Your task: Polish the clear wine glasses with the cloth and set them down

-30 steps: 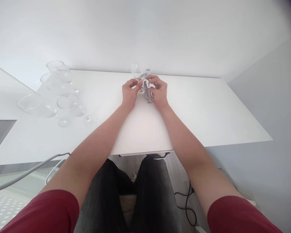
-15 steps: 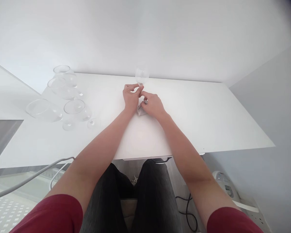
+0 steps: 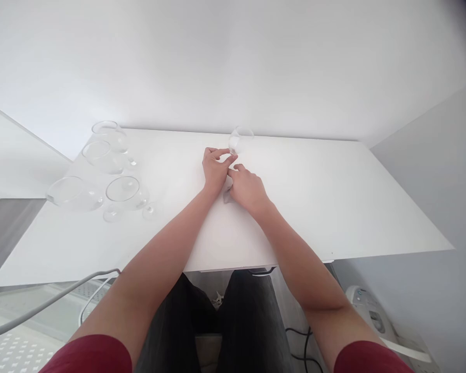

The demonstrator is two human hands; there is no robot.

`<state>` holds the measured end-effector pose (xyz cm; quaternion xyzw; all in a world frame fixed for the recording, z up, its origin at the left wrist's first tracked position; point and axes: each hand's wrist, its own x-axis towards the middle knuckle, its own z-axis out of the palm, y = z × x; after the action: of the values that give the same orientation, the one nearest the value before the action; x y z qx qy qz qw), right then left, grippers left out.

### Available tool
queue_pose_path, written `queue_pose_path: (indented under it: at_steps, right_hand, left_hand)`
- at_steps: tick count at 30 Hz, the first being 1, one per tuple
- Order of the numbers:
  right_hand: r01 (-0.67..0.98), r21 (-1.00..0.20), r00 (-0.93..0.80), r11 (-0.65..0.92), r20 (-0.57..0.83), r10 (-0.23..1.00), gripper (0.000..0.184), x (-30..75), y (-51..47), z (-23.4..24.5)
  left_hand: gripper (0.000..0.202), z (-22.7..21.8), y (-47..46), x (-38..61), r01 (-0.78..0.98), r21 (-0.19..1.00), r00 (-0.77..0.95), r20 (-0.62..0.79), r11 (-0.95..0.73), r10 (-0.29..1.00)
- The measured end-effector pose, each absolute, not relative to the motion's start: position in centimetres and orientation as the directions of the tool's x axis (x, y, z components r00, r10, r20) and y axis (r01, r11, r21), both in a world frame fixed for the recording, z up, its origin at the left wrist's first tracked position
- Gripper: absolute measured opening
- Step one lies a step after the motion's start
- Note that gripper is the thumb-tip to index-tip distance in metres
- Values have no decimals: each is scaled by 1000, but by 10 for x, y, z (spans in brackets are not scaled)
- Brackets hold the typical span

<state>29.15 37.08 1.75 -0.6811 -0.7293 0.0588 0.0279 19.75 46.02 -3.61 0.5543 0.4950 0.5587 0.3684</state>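
Note:
A clear wine glass (image 3: pixel 241 139) lies tilted over the white table, its bowl pointing away and to the right. My left hand (image 3: pixel 216 170) is closed around the upper stem, thumb and fingers pinching just below the bowl. Beside it, my right hand (image 3: pixel 249 187) is closed at the lower end of the glass, fingers curled over a small greyish cloth (image 3: pixel 228 196). The glass's foot and most of the stem are hidden by my hands and the cloth.
Several clear stemmed glasses (image 3: pixel 123 189) stand grouped on the left of the white table (image 3: pixel 326 197). A wall rises behind. A grey cable (image 3: pixel 58 298) crosses the lower left, and a white appliance (image 3: pixel 373 313) sits below the table's right edge.
The glass's bowl has turned and tipped toward the right, its rim now showing. My right fingers have shifted over the cloth. The whole view has dropped slightly in the frame.

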Motion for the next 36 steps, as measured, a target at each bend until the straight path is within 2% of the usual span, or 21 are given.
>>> queue_pose_path:
  at_steps: [4,10,19,23,27,31,36]
  right_hand:
    - [992,-88,-94,92,-16,995,46,288,370,16]
    - [994,-76,-83,78,-55,995,44,283,372,13]
    - [999,-33,-17,13,-110,994,52,272,373,9]
    - [997,-16,77,-79,-94,993,59,275,373,2]
    - [982,34,186,-184,-67,980,62,308,367,-4]
    - [948,106,308,-301,-56,950,60,367,340,-8]
    - [908,105,407,-406,11,914,58,426,290,-15]
  left_hand:
    - [11,-35,459,198,160,961,-99,243,-226,965]
    - [11,-34,459,197,230,952,-81,223,-200,971]
    - [13,-36,458,198,237,958,-68,183,-162,981]
    - [34,-35,456,199,243,951,-74,214,-190,974]
    - [29,-36,455,200,179,959,-108,240,-219,965]
    - [41,-38,457,199,125,972,-119,214,-200,969]
    - [52,-38,456,198,147,967,-125,228,-210,965]
